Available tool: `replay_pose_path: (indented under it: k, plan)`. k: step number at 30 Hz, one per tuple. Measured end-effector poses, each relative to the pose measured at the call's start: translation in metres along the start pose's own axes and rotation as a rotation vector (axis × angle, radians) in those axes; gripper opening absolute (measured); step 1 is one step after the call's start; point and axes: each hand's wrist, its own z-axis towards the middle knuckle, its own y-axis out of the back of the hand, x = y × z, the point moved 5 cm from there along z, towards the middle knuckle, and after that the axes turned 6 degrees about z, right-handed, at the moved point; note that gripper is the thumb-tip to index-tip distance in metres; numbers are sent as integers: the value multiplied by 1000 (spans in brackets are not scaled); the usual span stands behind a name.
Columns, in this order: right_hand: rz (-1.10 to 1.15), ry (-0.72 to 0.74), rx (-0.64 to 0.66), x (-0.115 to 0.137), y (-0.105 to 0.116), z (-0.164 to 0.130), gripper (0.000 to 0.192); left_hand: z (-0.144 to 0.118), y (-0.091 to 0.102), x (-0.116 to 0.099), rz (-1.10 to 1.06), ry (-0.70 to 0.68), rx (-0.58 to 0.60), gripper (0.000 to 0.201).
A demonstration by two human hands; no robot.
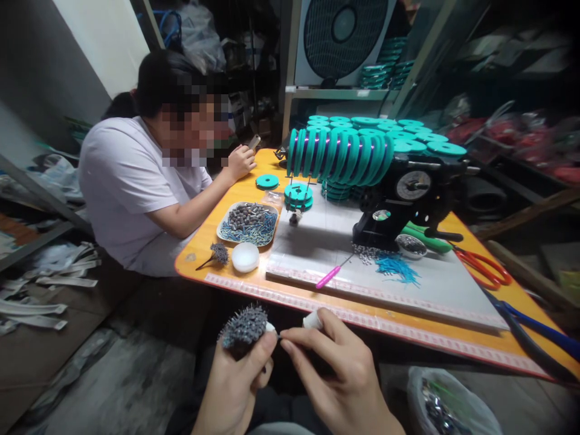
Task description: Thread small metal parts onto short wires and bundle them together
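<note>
Grey bundle (pixel 244 331) near blurry-print tape (pixel 254 290)

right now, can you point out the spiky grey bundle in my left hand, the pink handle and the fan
Spiky grey bundle (pixel 244 328): head view, middle of its bristly side.
Pink handle (pixel 328 277): head view, middle of the grip.
Fan (pixel 344 24): head view, its round hub.

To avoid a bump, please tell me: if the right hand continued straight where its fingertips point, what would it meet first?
The right hand would probably meet the left hand first, near its thumb, though depth is unclear.
</note>
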Motion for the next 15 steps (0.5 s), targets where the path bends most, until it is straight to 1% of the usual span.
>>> replay_pose_path:
  k: [2, 4, 8, 11, 15]
  plan:
    - [-1, -3, -2, 0, 0, 0, 15, 2, 1, 2, 7, 10, 15, 48]
    - [5, -5, -10, 0, 0, 0, 15, 1, 0, 2, -1, 14, -5, 50]
    - [31, -14, -51, -2, 2, 0, 16, -4, -4, 1, -21, 3, -100, 55]
    - [49, -22, -59, -5, 2, -1, 17, -6, -7, 2, -15, 11, -91, 56]
    - [41, -29, -26, -6, 2, -2, 16, -4, -4, -1, -11, -12, -66, 54]
